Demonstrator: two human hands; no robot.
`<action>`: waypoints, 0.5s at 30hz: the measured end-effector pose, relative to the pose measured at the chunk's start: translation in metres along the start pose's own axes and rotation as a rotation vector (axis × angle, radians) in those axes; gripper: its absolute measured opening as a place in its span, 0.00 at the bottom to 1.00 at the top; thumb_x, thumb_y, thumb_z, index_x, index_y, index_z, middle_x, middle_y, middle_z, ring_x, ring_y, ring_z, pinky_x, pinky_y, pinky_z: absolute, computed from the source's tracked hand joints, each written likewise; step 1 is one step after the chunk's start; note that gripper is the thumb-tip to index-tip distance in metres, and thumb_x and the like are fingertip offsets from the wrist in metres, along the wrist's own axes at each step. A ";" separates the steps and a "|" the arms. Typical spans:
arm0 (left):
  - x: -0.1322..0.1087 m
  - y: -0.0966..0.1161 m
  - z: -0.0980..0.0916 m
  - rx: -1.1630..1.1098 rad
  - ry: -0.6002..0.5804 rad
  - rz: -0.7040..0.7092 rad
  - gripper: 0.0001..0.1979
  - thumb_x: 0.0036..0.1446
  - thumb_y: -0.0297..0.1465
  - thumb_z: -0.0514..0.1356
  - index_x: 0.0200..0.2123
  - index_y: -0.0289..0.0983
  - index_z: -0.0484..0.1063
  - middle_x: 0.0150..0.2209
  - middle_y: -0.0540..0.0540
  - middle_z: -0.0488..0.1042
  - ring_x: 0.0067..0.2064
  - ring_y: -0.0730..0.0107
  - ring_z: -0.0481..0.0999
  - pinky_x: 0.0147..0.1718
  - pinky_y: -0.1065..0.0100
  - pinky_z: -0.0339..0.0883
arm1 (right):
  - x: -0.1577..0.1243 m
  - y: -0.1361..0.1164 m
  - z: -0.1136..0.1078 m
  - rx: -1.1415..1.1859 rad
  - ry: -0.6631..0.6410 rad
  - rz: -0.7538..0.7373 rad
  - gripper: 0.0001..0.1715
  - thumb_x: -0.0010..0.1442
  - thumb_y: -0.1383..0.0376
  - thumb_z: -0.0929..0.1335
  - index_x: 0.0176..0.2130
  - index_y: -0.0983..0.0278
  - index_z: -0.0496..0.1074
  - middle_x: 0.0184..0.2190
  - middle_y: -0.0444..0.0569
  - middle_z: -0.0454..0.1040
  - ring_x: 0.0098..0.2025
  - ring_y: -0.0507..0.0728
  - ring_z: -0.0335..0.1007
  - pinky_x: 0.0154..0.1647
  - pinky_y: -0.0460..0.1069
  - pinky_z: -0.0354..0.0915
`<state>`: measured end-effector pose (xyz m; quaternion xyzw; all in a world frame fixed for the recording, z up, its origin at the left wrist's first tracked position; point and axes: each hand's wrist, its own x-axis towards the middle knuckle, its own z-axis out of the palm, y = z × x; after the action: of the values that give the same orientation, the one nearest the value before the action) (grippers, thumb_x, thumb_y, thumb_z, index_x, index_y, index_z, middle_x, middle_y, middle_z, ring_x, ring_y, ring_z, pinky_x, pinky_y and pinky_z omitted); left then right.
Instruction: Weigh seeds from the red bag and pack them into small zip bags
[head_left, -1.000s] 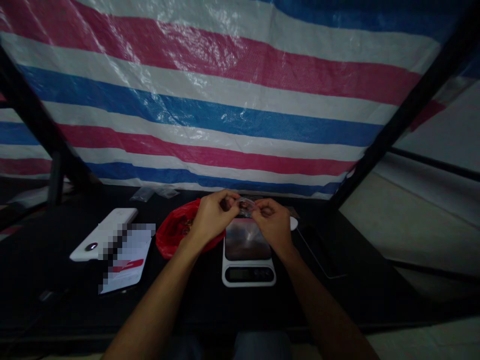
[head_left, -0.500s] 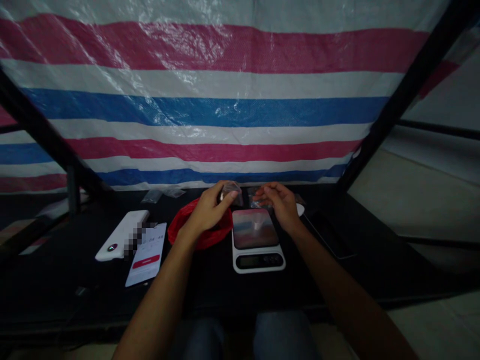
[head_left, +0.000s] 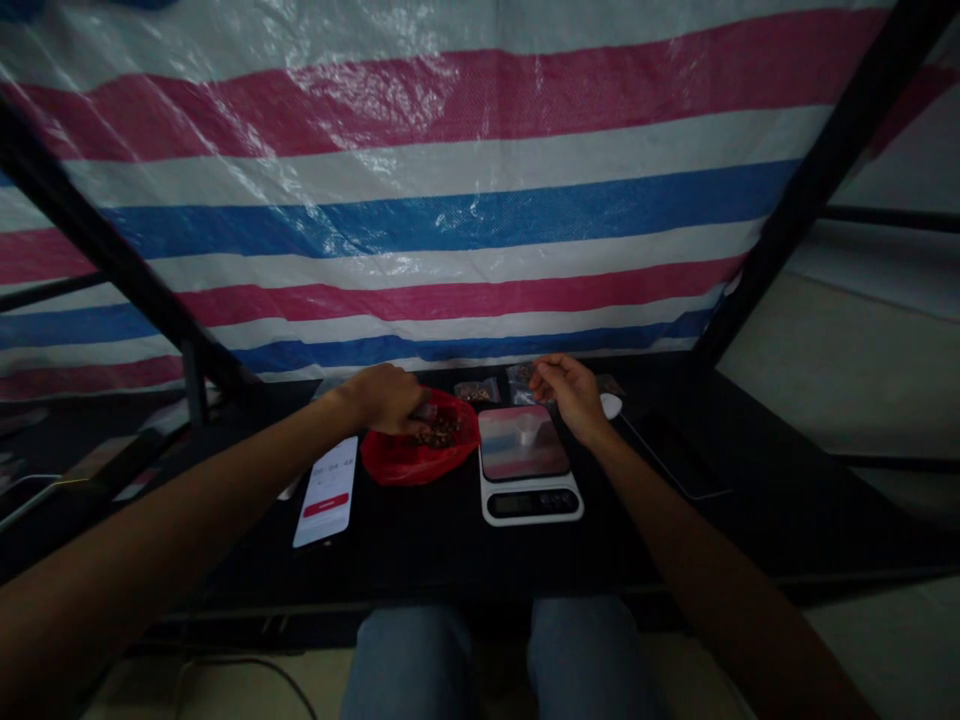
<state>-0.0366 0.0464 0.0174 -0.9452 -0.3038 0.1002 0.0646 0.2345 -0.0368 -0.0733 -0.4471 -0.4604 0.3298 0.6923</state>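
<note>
Left hand (head_left: 384, 399), grip together, reaches into the crinkled red plastic bag (head_left: 405, 462) at lower centre; right hand (head_left: 571, 396), grip apart, sits beyond the white rectangular digital scale (head_left: 531, 505).

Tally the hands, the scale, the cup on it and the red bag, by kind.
hands: 2 (left hand, right hand)
digital kitchen scale: 1
white cup: 1
red plastic bag: 1
Total: 5

Striped tarpaulin wall (head_left: 480, 200); black metal frame (head_left: 825, 170); dark table (head_left: 420, 550)
</note>
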 end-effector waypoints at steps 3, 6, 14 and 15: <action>0.004 0.009 -0.008 0.075 -0.070 0.024 0.16 0.45 0.43 0.72 0.27 0.35 0.78 0.29 0.36 0.79 0.33 0.51 0.77 0.37 0.59 0.64 | 0.000 0.000 -0.001 0.004 0.003 0.003 0.20 0.50 0.49 0.75 0.34 0.61 0.73 0.21 0.40 0.75 0.20 0.50 0.67 0.21 0.45 0.63; 0.007 0.015 -0.017 0.106 -0.097 0.044 0.14 0.41 0.38 0.74 0.26 0.36 0.77 0.27 0.40 0.77 0.32 0.52 0.76 0.38 0.59 0.64 | 0.001 0.001 -0.002 -0.001 0.008 0.002 0.21 0.50 0.49 0.75 0.34 0.61 0.73 0.21 0.40 0.75 0.20 0.50 0.67 0.21 0.45 0.63; 0.006 0.017 -0.034 0.152 -0.142 0.080 0.08 0.44 0.31 0.72 0.24 0.36 0.76 0.25 0.45 0.77 0.33 0.60 0.74 0.39 0.63 0.61 | 0.002 0.005 -0.003 -0.014 -0.014 -0.038 0.20 0.52 0.48 0.74 0.33 0.61 0.74 0.21 0.41 0.75 0.20 0.50 0.66 0.22 0.46 0.63; 0.007 0.017 -0.035 0.148 -0.148 0.083 0.08 0.45 0.32 0.72 0.24 0.36 0.76 0.25 0.45 0.77 0.33 0.60 0.73 0.39 0.63 0.60 | 0.002 0.005 -0.003 -0.016 -0.017 -0.041 0.20 0.52 0.48 0.74 0.32 0.61 0.73 0.21 0.41 0.74 0.20 0.50 0.66 0.22 0.46 0.63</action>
<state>-0.0141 0.0348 0.0472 -0.9397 -0.2602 0.1944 0.1072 0.2379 -0.0345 -0.0778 -0.4401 -0.4781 0.3159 0.6914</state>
